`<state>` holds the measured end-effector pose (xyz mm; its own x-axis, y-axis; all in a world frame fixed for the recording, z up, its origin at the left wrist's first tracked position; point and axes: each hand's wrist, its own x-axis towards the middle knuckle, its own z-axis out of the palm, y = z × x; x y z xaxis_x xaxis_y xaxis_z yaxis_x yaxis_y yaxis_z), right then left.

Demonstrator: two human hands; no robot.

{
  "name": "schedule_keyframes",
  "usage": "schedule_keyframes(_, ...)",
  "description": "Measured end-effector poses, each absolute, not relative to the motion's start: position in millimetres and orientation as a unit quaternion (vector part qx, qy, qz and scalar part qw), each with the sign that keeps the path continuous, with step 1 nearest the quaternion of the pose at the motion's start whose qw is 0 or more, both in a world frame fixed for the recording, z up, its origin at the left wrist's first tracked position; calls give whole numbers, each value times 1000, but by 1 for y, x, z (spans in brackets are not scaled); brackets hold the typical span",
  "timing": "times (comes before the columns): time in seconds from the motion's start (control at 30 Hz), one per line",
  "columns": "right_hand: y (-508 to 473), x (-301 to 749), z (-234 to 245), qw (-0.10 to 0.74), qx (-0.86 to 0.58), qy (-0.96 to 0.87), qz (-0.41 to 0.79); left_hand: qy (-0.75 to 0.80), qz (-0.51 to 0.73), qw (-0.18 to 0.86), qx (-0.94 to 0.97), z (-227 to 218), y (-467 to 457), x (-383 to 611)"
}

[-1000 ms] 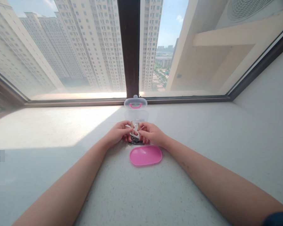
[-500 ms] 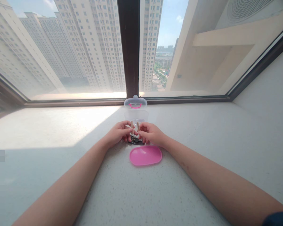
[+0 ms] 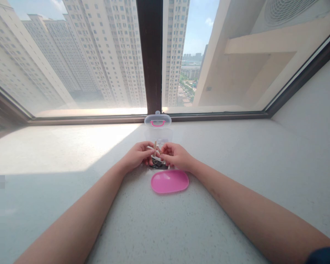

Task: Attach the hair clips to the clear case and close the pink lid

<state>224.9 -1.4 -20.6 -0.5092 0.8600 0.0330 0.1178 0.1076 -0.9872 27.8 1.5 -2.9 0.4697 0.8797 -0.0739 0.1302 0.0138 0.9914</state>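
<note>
My left hand [image 3: 139, 156] pinches a slim, pale wooden piece [image 3: 155, 145] that stands upright between thumb and fingers. Opposite it, my right hand [image 3: 177, 156] is closed on a second small tan piece [image 3: 159, 150], which is tilted and mostly covered by the fingertips. The two pieces are close together; whether they touch I cannot tell. Below the fingers lies a dark item with a small ring [image 3: 155, 161] on it, its kind unclear. A pink oval tray [image 3: 169, 182] rests just in front of the hands.
Behind the hands a clear plastic box [image 3: 158, 134] stands with its lid [image 3: 157, 120] raised, a pink handle on the lid. The pale speckled sill [image 3: 165, 227] runs up to a dark window frame [image 3: 152, 66]. Sunlight falls on the sill at the left.
The piece in my right hand has tipped from nearly upright to a lower slant. The piece in my left hand has shifted slightly right. Both arms are nearly still.
</note>
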Motion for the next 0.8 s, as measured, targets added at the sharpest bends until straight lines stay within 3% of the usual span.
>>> schedule_keyframes(0.8, 1, 225, -20, 368, -370, -627, 578, 390, 334, 546, 662, -5, -1, 29)
